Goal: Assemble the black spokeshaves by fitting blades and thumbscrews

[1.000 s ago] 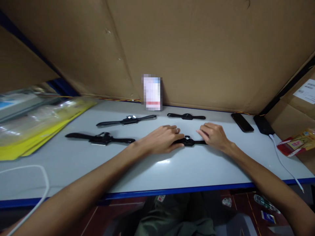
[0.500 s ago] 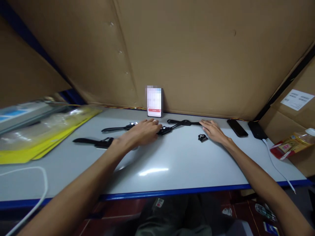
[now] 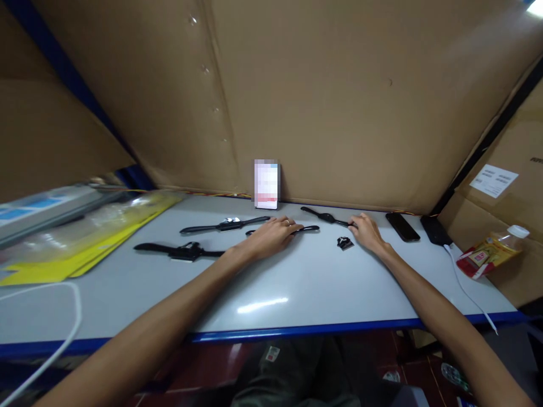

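My left hand [image 3: 275, 234] is closed over the middle of a black spokeshave [image 3: 311, 229], whose two handle ends stick out on either side. The fingers hide its centre. My right hand [image 3: 365, 230] pinches the near end of a slim black spokeshave body [image 3: 326, 217], which lies slanted on the table with no blade showing on it. Just left of my right hand is a small dark metal part [image 3: 345, 243]. Two more spokeshaves lie to the left: one farther back [image 3: 229, 225] with a shiny blade, one nearer [image 3: 184, 251] partly covered by my left forearm.
A lit phone [image 3: 266, 185] leans on the cardboard wall [image 3: 331, 113]. On the right are a dark phone [image 3: 402, 227], a black device [image 3: 436, 232] with a white cable, and a labelled bottle [image 3: 487, 254]. Yellow sheets and clear plastic [image 3: 102, 232] cover the left. A blue edge [image 3: 297, 332] borders the table.
The spokeshave under my left hand has been turned and lies apart from the right one. The right spokeshave body now slants toward my right hand. The view has shifted slightly.
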A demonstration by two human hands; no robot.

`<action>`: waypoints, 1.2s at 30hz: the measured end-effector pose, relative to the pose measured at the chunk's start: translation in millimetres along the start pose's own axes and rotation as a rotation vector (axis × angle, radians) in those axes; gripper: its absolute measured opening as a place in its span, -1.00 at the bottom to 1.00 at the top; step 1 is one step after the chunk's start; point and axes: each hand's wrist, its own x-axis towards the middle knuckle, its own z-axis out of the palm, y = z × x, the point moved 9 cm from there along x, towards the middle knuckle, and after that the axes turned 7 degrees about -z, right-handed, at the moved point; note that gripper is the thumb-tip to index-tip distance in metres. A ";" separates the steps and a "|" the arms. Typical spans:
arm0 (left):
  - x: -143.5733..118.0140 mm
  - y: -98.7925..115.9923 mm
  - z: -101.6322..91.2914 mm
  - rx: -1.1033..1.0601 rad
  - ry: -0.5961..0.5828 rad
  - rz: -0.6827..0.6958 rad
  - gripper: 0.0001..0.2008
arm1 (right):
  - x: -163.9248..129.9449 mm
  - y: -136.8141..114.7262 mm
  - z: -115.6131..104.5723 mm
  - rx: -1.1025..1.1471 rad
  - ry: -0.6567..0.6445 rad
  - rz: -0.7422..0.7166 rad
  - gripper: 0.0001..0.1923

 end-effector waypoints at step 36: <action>-5.5 28.4 -21.3 -0.094 0.030 0.036 -0.67 | -21.8 -34.2 -23.7 0.218 -0.148 -0.133 -0.85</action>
